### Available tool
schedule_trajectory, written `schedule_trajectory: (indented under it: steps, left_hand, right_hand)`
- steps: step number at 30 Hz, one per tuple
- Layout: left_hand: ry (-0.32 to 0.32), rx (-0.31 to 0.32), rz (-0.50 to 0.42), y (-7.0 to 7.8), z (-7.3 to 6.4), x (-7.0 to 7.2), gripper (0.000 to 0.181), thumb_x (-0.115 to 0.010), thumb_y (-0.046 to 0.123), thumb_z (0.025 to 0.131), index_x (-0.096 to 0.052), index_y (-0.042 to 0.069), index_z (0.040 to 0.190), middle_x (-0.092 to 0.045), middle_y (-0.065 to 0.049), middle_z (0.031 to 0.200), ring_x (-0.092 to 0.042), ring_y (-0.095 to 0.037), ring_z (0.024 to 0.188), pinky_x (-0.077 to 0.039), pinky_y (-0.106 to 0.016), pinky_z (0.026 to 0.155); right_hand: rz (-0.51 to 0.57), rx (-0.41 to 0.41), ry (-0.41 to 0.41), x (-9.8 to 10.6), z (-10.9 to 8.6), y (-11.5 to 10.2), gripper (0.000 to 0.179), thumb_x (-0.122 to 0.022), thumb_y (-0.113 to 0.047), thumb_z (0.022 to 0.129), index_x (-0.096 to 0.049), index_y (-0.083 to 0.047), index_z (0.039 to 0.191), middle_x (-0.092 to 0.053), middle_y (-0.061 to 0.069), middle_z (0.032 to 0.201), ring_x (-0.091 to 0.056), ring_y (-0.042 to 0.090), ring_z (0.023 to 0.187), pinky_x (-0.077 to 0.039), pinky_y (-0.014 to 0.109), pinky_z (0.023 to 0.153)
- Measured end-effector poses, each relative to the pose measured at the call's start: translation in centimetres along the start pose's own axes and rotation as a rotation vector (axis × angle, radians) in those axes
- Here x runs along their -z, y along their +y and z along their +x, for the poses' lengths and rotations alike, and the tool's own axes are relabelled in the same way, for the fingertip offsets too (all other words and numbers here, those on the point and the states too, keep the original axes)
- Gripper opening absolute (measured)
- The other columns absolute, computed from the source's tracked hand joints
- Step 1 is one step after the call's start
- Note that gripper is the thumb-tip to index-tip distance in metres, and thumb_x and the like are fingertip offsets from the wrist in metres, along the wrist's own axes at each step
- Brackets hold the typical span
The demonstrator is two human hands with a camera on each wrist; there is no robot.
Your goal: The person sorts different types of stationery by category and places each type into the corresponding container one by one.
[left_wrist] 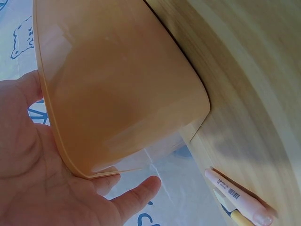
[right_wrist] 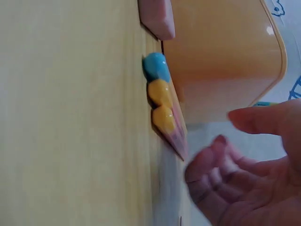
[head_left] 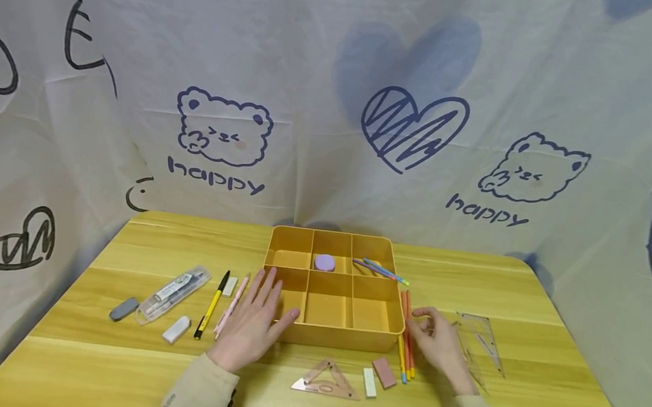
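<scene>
An orange-yellow box (head_left: 326, 335) with several compartments stands mid-table. My left hand (head_left: 254, 323) rests on its front left corner, fingers spread over the rim; the left wrist view shows the palm against the box wall (left_wrist: 117, 89). Along the box's right side lie three pencils (head_left: 408, 352), their blue and yellow ends (right_wrist: 162, 94) near in the right wrist view. Just right of them hovers my right hand (head_left: 435, 341), fingers loosely bent and holding nothing. A purple round item (head_left: 325, 263) sits in the back middle compartment. Slim blue and purple pencils (head_left: 380, 270) lean across the back right one.
Left of the box lie a pink pen (head_left: 232, 303), a yellow-black pen (head_left: 212, 305), a clear case (head_left: 173, 294), a white eraser (head_left: 176, 329) and a grey eraser (head_left: 124, 309). In front are a triangle ruler (head_left: 326, 381) and a pink eraser (head_left: 385, 373). Clear set squares (head_left: 485, 344) lie right.
</scene>
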State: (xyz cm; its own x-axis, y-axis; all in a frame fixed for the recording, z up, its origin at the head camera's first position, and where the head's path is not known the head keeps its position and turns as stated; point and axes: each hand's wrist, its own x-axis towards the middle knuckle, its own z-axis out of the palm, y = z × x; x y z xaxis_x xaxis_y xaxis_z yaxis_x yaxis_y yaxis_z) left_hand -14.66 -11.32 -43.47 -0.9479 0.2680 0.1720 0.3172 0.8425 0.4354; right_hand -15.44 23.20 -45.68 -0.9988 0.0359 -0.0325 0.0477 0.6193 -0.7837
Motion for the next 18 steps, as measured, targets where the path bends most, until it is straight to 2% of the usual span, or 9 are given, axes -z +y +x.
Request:
schedule_trajectory:
  steps: [2,5,12,18]
  left_hand:
    - [0.000,0.003,-0.001,0.0,0.0,0.0,0.074,-0.049,0.047,0.104,-0.037,-0.009,0.150,-0.020,-0.024,0.166,-0.012,-0.041,0.157,-0.013,-0.059,0.128]
    - [0.000,0.004,-0.002,-0.1,0.0,0.0,0.073,-0.049,0.047,0.104,-0.037,-0.009,0.150,-0.020,-0.024,0.166,-0.013,-0.042,0.157,-0.013,-0.059,0.128]
    - [0.003,0.000,-0.009,-0.1,0.0,0.1,0.073,-0.050,0.046,0.104,-0.038,-0.009,0.150,-0.020,-0.023,0.166,-0.013,-0.042,0.156,-0.016,-0.060,0.127]
    - [0.007,-0.004,-0.005,-0.2,0.0,0.0,0.073,-0.050,0.046,0.104,-0.039,-0.009,0.149,-0.021,-0.024,0.166,-0.014,-0.042,0.156,-0.016,-0.059,0.127]
  right_hand:
    - [0.012,-0.052,-0.056,0.0,0.0,0.2,0.031,-0.059,-0.017,0.101,-0.056,0.005,0.123,-0.066,0.012,0.084,-0.058,0.013,0.061,-0.051,0.025,0.052]
    - [0.036,-0.081,-0.093,-0.1,0.1,0.6,0.030,-0.058,-0.013,0.100,-0.054,0.007,0.122,-0.065,0.012,0.084,-0.061,0.016,0.064,-0.055,0.028,0.054]
    - [0.073,-0.089,-0.086,-0.3,0.3,1.3,0.027,-0.058,-0.005,0.096,-0.055,0.008,0.120,-0.063,0.010,0.079,-0.059,0.016,0.063,-0.054,0.026,0.054]
    - [0.040,-0.101,-0.062,-0.5,0.3,1.3,0.028,-0.059,-0.001,0.089,-0.057,0.005,0.116,-0.061,0.008,0.076,-0.057,0.015,0.061,-0.049,0.024,0.052]
